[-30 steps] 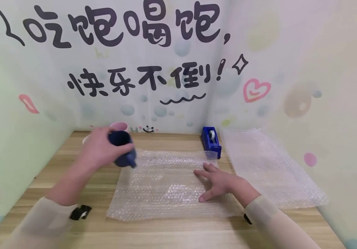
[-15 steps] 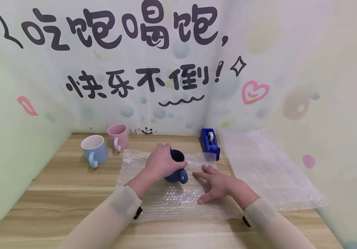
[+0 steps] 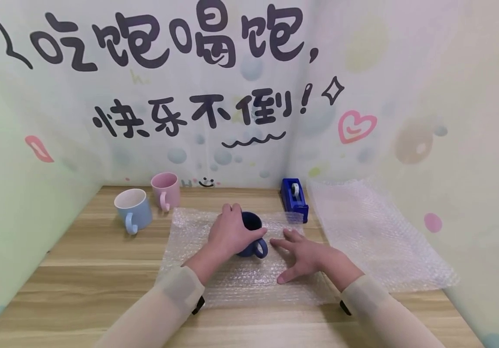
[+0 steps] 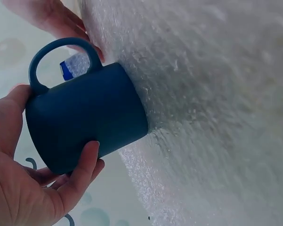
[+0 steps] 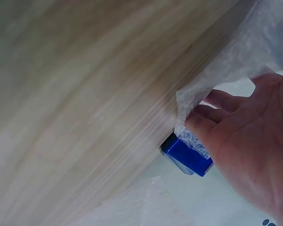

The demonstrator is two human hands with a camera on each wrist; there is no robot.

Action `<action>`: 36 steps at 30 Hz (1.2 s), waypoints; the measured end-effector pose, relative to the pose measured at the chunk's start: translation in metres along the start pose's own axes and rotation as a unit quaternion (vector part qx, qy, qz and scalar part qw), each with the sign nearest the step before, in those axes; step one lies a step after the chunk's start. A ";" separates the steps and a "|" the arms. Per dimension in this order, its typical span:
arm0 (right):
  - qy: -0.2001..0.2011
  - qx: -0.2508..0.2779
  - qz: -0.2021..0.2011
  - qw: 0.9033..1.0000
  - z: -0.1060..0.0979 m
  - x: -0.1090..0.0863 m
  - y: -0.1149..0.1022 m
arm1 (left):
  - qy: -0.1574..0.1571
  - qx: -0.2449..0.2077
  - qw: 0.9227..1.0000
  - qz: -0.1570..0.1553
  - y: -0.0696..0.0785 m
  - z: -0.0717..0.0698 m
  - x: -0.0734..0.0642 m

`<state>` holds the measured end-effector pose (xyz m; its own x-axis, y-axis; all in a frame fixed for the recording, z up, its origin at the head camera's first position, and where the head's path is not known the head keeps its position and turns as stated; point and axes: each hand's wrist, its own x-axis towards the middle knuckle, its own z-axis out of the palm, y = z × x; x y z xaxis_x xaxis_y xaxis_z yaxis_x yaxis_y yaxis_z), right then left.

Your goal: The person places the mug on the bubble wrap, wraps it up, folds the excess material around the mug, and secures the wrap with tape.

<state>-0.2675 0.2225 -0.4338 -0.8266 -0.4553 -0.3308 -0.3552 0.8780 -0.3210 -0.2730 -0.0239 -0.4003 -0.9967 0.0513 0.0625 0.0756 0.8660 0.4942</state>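
A dark blue mug (image 4: 89,115) stands upright on a sheet of bubble wrap (image 3: 249,285), its handle toward the right hand. My left hand (image 3: 228,231) grips it near the rim, thumb on the handle side and fingers round the far side. In the left wrist view the mug's base meets the wrap. My right hand (image 3: 307,253) rests on the right part of the same sheet, fingers spread and holding nothing. The right wrist view shows its fingers (image 5: 202,123) at the sheet's edge.
At the back left stand a light blue mug (image 3: 138,212) and a pink mug (image 3: 168,191). A blue tape dispenser (image 3: 294,203) is behind the sheet, whose corner overlaps it. Another bubble wrap sheet (image 3: 375,237) lies on the right of the wooden table (image 3: 79,290).
My left hand has carried the dark blue mug rightward from beside the other mugs and set it on the bubble wrap. The right hand has stayed in place.
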 end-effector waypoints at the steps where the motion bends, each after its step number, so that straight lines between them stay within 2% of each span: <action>1: 0.000 0.001 0.000 1.000 0.001 0.000 0.001 | 0.000 -0.001 1.000 0.000 -0.001 0.001 0.000; 3: -0.001 0.002 0.000 1.000 0.001 0.000 0.001 | -0.008 -0.011 1.000 0.008 -0.004 0.001 0.000; 6: -0.001 0.001 -0.002 1.000 0.001 0.001 0.001 | -0.042 -0.041 0.998 0.034 -0.014 -0.003 0.001; 10: 0.001 -0.003 -0.006 1.000 -0.003 0.001 0.001 | -0.090 -0.085 0.987 0.099 -0.031 -0.012 0.007; 14: -0.003 -0.003 -0.015 1.000 -0.007 0.001 0.003 | -0.102 -0.108 0.978 0.144 -0.041 -0.014 0.012; 18: 0.016 -0.004 -0.043 0.999 -0.013 0.005 0.009 | -0.101 -0.103 0.978 0.153 -0.043 -0.014 0.013; 21: 0.080 -0.027 -0.065 0.994 -0.021 0.010 0.016 | -0.100 -0.097 0.979 0.148 -0.044 -0.015 0.012; 23: 0.128 -0.042 -0.049 0.990 -0.026 0.013 0.019 | -0.099 -0.096 0.979 0.147 -0.045 -0.016 0.011; 25: 0.160 -0.057 -0.004 0.985 -0.033 0.016 0.019 | -0.098 -0.097 0.979 0.148 -0.045 -0.018 0.011; 27: 0.163 -0.063 0.057 0.983 -0.038 0.018 0.017 | -0.097 -0.096 0.979 0.151 -0.044 -0.020 0.012; 30: 0.129 -0.076 0.131 0.980 -0.041 0.021 0.014 | -0.099 -0.089 0.979 0.152 -0.043 -0.022 0.013; 33: 0.103 -0.073 0.144 0.982 -0.037 0.026 0.014 | -0.101 -0.083 0.980 0.153 -0.042 -0.021 0.013; 36: 0.117 -0.037 0.119 0.985 -0.031 0.030 0.016 | -0.106 -0.086 0.978 0.155 -0.041 -0.018 0.012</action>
<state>-0.3114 0.2273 -0.4211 -0.9653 -0.1965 -0.1722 -0.1631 0.9681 -0.1905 -0.2877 -0.0680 -0.4040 -0.9072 0.4163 0.0606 0.3609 0.6964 0.6203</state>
